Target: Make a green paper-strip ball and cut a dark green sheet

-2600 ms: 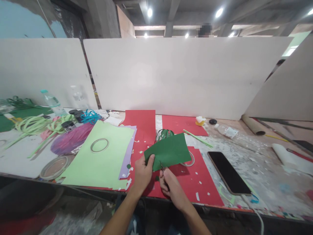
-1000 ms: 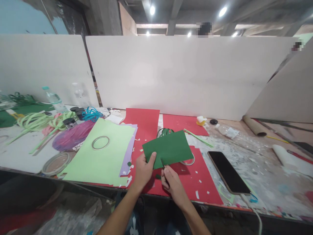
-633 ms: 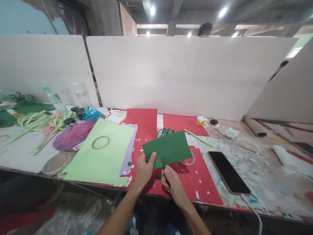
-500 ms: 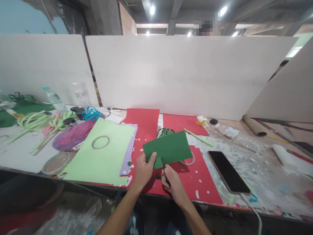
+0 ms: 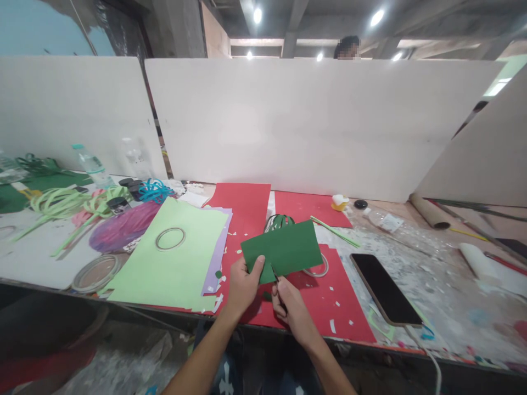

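My left hand [image 5: 244, 282] pinches the lower left part of a dark green paper sheet [image 5: 292, 247], thumb on top. Closed round a small pair of scissors [image 5: 276, 278], my right hand [image 5: 290, 303] sits at the sheet's lower edge, and the blades reach into the paper there. Most of the scissors' handle is hidden by the fingers. Below the held sheet lies red paper [image 5: 307, 304] strewn with small white scraps. A tape ring [image 5: 325, 267] shows partly from behind the green sheet, and a bundle of dark green strips [image 5: 280, 221] lies just beyond it.
To the left are light green paper [image 5: 181, 280] with a thin ring [image 5: 170, 229] on it, a purple plastic bag [image 5: 123, 226] and a tape roll [image 5: 96, 274]. A phone [image 5: 385, 288] with a cable lies to the right. White boards [image 5: 284, 126] stand behind; a person's head shows above.
Hands, scissors and green sheet stay almost where they were. The head of the person behind the board now shows a little more clearly.
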The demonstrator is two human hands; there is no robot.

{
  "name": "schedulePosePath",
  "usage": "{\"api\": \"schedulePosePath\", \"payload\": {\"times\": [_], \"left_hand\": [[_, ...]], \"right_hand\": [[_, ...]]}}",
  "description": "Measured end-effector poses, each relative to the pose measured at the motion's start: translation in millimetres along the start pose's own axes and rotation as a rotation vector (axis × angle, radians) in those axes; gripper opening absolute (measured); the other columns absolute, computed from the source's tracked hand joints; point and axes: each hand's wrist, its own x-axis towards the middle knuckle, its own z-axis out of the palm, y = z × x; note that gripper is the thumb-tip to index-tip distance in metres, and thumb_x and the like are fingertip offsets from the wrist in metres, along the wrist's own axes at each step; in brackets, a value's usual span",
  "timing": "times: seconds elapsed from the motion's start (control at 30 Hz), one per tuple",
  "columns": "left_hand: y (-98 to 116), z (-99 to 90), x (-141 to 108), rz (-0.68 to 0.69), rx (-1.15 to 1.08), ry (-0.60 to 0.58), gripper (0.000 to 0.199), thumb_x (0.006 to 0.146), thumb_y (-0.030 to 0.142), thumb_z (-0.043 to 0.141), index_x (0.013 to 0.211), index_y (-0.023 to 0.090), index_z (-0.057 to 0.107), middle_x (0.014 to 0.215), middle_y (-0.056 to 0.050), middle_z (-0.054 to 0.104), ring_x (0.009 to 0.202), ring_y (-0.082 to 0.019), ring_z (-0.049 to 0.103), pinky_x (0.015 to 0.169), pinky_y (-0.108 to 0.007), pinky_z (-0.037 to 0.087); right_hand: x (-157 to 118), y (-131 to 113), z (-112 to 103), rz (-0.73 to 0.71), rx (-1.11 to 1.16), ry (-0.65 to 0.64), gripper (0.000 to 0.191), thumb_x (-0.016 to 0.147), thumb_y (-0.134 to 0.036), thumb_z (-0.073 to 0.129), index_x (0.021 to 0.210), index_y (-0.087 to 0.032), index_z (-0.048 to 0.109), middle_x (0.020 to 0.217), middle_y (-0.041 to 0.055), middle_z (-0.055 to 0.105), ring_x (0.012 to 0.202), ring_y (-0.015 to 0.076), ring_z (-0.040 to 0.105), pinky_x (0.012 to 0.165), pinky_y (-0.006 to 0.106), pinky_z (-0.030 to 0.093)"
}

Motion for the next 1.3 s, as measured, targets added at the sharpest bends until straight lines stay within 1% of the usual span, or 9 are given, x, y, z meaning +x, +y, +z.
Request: {"api": "schedulePosePath", "payload": {"times": [0.17, 0.3, 0.43, 0.6, 0.67, 0.73, 0.93, 1.13, 1.3], "left_hand": [[-1, 0.1, -1, 0.005, -0.002, -0.042, 0.035, 0.082, 0.045, 0.059, 0.066, 0.014, 0.057, 0.06, 0.001, 0.056, 0.055, -0.012, 0.049, 0.052, -0.023, 0.04], [0, 0.0, -2, 0.0, -0.013, -0.081, 0.036, 0.083, 0.046, 0.057, 0.064, 0.015, 0.055, 0.055, 0.002, 0.051, 0.048, -0.01, 0.043, 0.047, -0.022, 0.037], [0, 0.5, -2, 0.005, -0.018, -0.115, 0.038, 0.083, 0.047, 0.057, 0.064, 0.015, 0.056, 0.055, 0.002, 0.05, 0.047, -0.009, 0.04, 0.045, -0.021, 0.035], [-1, 0.1, -3, 0.019, -0.009, -0.12, 0.039, 0.082, 0.047, 0.058, 0.061, 0.015, 0.054, 0.053, 0.002, 0.047, 0.048, -0.009, 0.038, 0.044, -0.021, 0.033], [-2, 0.0, -3, 0.023, -0.003, -0.122, 0.038, 0.083, 0.047, 0.057, 0.062, 0.015, 0.054, 0.053, 0.003, 0.045, 0.047, -0.009, 0.038, 0.044, -0.021, 0.032], [-2, 0.3, -3, 0.024, 0.007, -0.124, 0.039, 0.083, 0.047, 0.056, 0.062, 0.015, 0.053, 0.052, 0.003, 0.044, 0.047, -0.009, 0.038, 0.044, -0.021, 0.031], [-2, 1.9, -4, 0.034, 0.019, -0.137, 0.039, 0.082, 0.047, 0.057, 0.06, 0.015, 0.051, 0.053, 0.003, 0.042, 0.049, -0.009, 0.037, 0.045, -0.021, 0.03], [-2, 1.2, -4, 0.034, 0.022, -0.116, 0.038, 0.083, 0.047, 0.056, 0.061, 0.016, 0.051, 0.053, 0.003, 0.042, 0.048, -0.009, 0.037, 0.044, -0.021, 0.03], [-4, 1.7, -4, 0.03, 0.026, -0.117, 0.038, 0.082, 0.046, 0.057, 0.06, 0.015, 0.051, 0.054, 0.003, 0.043, 0.05, -0.009, 0.037, 0.046, -0.021, 0.03]], "right_hand": [[0, 5, -2, -0.014, 0.024, 0.021, 0.052, 0.081, -0.071, 0.049, 0.069, -0.02, 0.043, 0.044, -0.0113, 0.028, 0.038, 0.0043, 0.019, 0.038, 0.02, 0.015], [0, 7, -5, -0.012, 0.063, 0.018, 0.051, 0.082, -0.067, 0.052, 0.066, -0.021, 0.039, 0.045, -0.0104, 0.031, 0.039, 0.0039, 0.021, 0.04, 0.02, 0.015], [2, 5, -5, 0.019, 0.126, 0.025, 0.053, 0.078, -0.068, 0.057, 0.066, -0.021, 0.035, 0.048, -0.0107, 0.031, 0.039, 0.003, 0.02, 0.04, 0.02, 0.012], [4, 1, -2, 0.076, 0.219, 0.011, 0.056, 0.073, -0.068, 0.062, 0.067, -0.022, 0.032, 0.05, -0.0132, 0.022, 0.04, 0.002, 0.014, 0.041, 0.019, 0.008], [4, 1, -2, 0.079, 0.242, 0.014, 0.055, 0.073, -0.067, 0.064, 0.068, -0.021, 0.033, 0.049, -0.014, 0.02, 0.04, 0.0017, 0.011, 0.041, 0.019, 0.008], [4, 2, -2, 0.07, 0.262, 0.033, 0.054, 0.074, -0.066, 0.064, 0.07, -0.021, 0.034, 0.05, -0.014, 0.021, 0.04, 0.0015, 0.012, 0.041, 0.018, 0.009], [4, 2, 1, 0.04, 0.321, 0.124, 0.05, 0.071, -0.061, 0.07, 0.075, -0.02, 0.041, 0.055, -0.009, 0.04, 0.044, 0.0039, 0.032, 0.045, 0.019, 0.024], [9, -2, 6, 0.017, 0.371, 0.187, 0.047, 0.066, -0.054, 0.077, 0.082, -0.019, 0.049, 0.056, -0.0087, 0.039, 0.045, 0.0047, 0.031, 0.041, 0.019, 0.022], [8, -4, 6, 0.002, 0.396, 0.222, 0.049, 0.063, -0.049, 0.081, 0.091, -0.018, 0.055, 0.06, -0.0075, 0.043, 0.046, 0.0039, 0.03, 0.041, 0.017, 0.021]]}}
